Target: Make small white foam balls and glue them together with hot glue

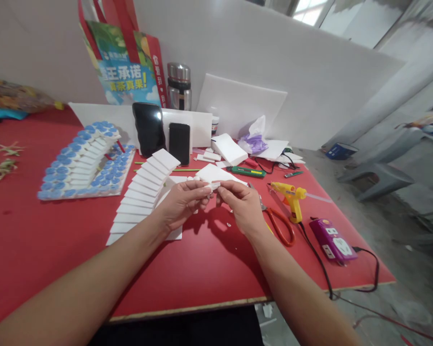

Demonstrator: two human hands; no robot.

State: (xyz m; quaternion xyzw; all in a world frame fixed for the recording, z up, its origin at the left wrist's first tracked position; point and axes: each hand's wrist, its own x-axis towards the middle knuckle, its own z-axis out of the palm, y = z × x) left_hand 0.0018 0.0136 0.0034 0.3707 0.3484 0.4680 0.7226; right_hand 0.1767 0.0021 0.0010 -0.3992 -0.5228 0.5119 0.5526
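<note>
Between the fingertips of my left hand and my right hand is a small white foam piece, pinched from both sides above the red table. Just left of my left hand stands a curved white foam staircase on a white base, partly hidden by that hand and forearm. Behind my fingers lies a white foam sheet. Beside my right hand are red-handled pliers, their jaws partly covered by the hand. Tiny white scraps lie below my hands.
A yellow glue gun and a purple power strip with cords are on the right. A green utility knife lies behind. A blue-decorated staircase model stands left. Two phones, a thermos and a bag stand at the back.
</note>
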